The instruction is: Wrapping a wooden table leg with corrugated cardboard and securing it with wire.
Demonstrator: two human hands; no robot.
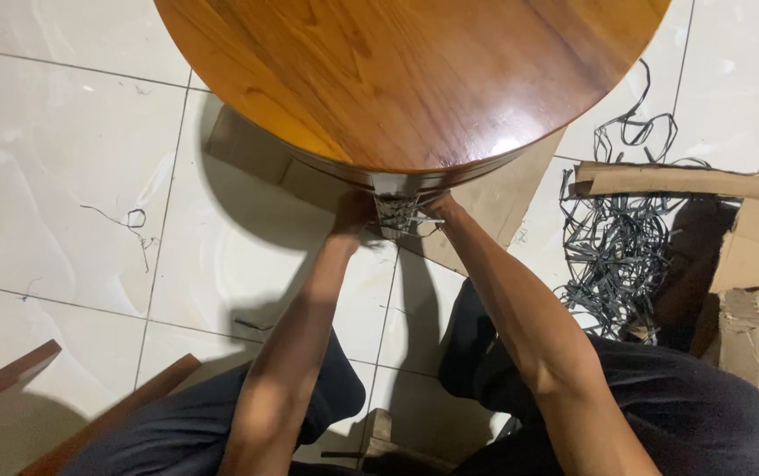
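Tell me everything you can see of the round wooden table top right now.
The round wooden table top is glossy, reddish-brown, with visible grain and a bright glare patch near its lower right edge. It fills the upper middle of the view, cut off at the top. A darker band runs under its rim. It stands over flattened cardboard on the tiled floor. Below the near edge, the left hand and right hand grip a patch of grey strapping; their fingers are mostly hidden.
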